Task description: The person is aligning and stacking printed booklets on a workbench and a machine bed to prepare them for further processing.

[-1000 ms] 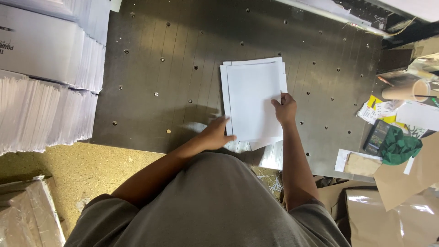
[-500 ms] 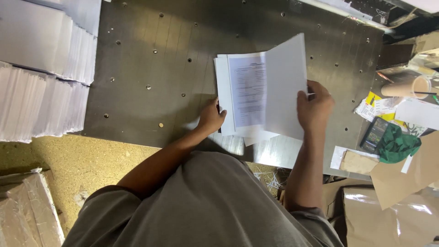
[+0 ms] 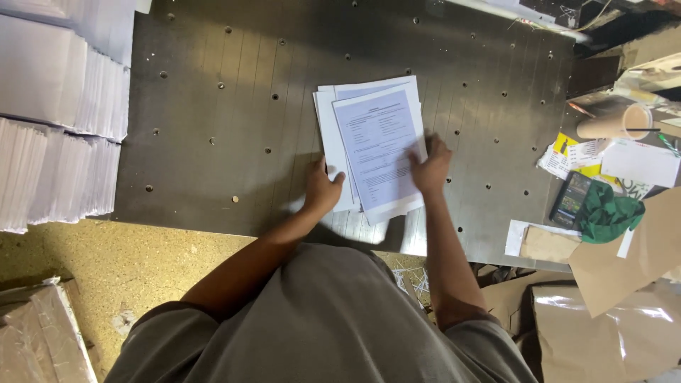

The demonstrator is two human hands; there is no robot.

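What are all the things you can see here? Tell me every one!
printed sheets: small loose pile, white, middle of table
metal table: one, dark grey, with holes
paper stacks: several, white, left edge
cardboard tube: one, tan, right side
green cloth: one, right side
calculator: one, dark, beside the cloth
brown paper: sheets, lower right
left hand: on the pile's left edge
right hand: on the pile's right edge
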